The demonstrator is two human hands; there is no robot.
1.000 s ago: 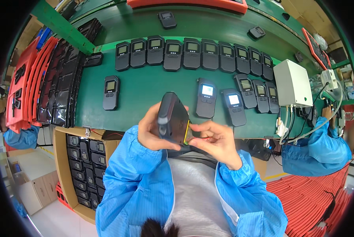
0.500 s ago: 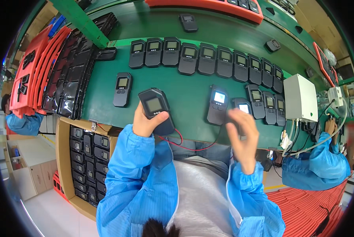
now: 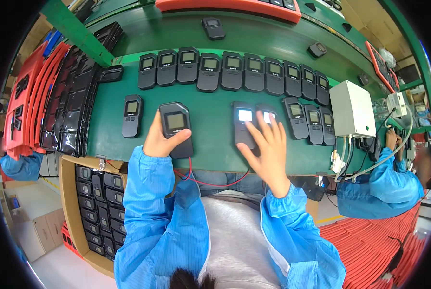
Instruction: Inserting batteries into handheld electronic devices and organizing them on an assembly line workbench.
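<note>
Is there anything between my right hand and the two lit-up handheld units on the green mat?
Nothing visible stands in the way. The right hand is already spread over the two lit units, its fingers overlapping the right one. The left hand holds a separate wired unit off to the side, and its red wire runs below, near the mat's front edge.

Black handset (image 3: 176,129), seemingly grey screen

Matt dark plastic handset (image 3: 176,129), smooth green bench mat (image 3: 210,125).
</note>
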